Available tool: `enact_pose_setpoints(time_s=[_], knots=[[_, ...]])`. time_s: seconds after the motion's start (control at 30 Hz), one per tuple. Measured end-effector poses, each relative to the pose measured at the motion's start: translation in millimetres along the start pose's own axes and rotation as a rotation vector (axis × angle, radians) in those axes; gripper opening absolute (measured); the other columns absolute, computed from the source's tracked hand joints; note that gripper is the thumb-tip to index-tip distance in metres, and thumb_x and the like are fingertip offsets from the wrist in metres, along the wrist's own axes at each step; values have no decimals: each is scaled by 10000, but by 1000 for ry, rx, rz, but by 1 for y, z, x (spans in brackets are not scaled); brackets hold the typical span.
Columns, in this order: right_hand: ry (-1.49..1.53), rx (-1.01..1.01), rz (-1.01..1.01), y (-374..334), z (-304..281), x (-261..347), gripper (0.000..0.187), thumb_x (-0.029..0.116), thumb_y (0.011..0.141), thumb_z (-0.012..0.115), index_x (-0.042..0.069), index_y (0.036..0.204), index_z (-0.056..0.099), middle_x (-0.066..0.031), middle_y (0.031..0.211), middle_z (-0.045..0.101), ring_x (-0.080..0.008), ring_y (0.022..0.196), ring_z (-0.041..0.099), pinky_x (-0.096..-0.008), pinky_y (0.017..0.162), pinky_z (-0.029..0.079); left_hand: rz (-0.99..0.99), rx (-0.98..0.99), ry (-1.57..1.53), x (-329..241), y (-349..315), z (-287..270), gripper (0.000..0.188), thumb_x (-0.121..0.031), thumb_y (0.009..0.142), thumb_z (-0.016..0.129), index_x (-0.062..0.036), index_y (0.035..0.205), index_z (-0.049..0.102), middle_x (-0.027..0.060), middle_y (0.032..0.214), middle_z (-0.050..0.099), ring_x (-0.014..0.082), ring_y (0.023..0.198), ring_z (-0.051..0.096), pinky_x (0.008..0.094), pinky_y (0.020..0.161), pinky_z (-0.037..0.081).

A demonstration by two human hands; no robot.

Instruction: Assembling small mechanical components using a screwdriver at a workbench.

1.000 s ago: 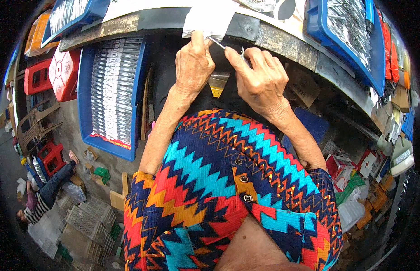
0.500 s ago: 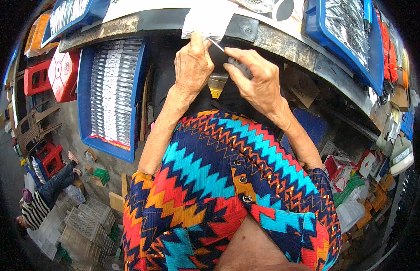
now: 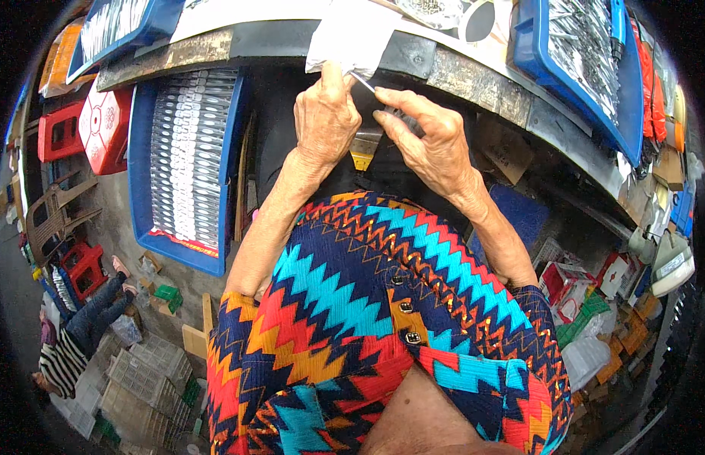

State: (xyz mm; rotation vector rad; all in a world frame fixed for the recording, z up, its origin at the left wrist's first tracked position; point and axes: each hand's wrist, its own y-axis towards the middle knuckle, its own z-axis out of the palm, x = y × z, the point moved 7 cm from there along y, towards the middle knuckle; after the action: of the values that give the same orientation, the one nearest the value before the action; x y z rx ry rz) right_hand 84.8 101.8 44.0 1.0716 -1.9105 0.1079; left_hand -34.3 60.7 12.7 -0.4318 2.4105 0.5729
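Observation:
A white cloth or paper sheet hangs over the front edge of the workbench. At its lower edge is my left hand, fingers curled, the index finger touching the sheet. What its fingertips hold is hidden behind the hand. My right hand, just to the right, pinches a slim metal rod between thumb and fingers. The rod's far tip slants up-left to the sheet beside the left fingertips. Something dark grey shows inside the right palm, too hidden to name.
A blue crate of packed, spoon-like pieces stands left below the bench. Another blue tray with metal pieces lies at the right. Red stools, stacked grey crates and a person in stripes are left; boxes right.
My right hand has shifted slightly left and its fingers have closed in a little nearer the sheet. The left hand stays at the sheet, nearly unmoved.

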Motion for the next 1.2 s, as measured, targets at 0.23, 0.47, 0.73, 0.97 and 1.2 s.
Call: enact_pose_setpoints(time_s=[0.23, 0.47, 0.73, 0.97, 1.2], knots=[[147, 49, 174, 0, 1, -6, 219, 76, 741, 621, 10, 949, 593, -172, 843, 619, -303, 744, 617, -322, 616, 494, -17, -2, 6, -2, -1, 1, 90, -29, 780, 509, 12, 817, 437, 221, 621, 559, 369, 593, 584, 411, 485, 468], [294, 118, 455, -4, 5, -7, 221, 84, 776, 615, -12, 973, 584, -90, 739, 609, -77, 655, 545, -237, 586, 449, -29, 3, 45, -1, -4, 1, 111, -10, 727, 528, 11, 800, 448, 188, 574, 545, 339, 547, 581, 388, 463, 469], [843, 108, 876, -10, 12, -24, 191, 89, 780, 613, 17, 956, 591, -38, 601, 542, -21, 426, 413, -165, 350, 296, 18, -36, 40, -7, 1, -2, 107, -9, 708, 539, 6, 773, 455, 162, 578, 538, 320, 543, 582, 370, 451, 467], [985, 133, 876, -10, 10, -26, 266, 144, 776, 610, 26, 1011, 574, -20, 603, 528, -46, 423, 441, -175, 345, 305, 2, -72, -49, -4, 1, 5, 43, 7, 773, 467, 36, 802, 454, 233, 580, 513, 389, 535, 539, 432, 441, 407], [861, 176, 707, -31, 1, -29, 320, 171, 794, 612, -4, 1057, 562, 5, 575, 498, -16, 417, 395, -166, 357, 282, -16, -20, -37, -8, -3, 0, 115, -34, 787, 519, 7, 839, 425, 239, 608, 540, 403, 581, 559, 448, 470, 442]])
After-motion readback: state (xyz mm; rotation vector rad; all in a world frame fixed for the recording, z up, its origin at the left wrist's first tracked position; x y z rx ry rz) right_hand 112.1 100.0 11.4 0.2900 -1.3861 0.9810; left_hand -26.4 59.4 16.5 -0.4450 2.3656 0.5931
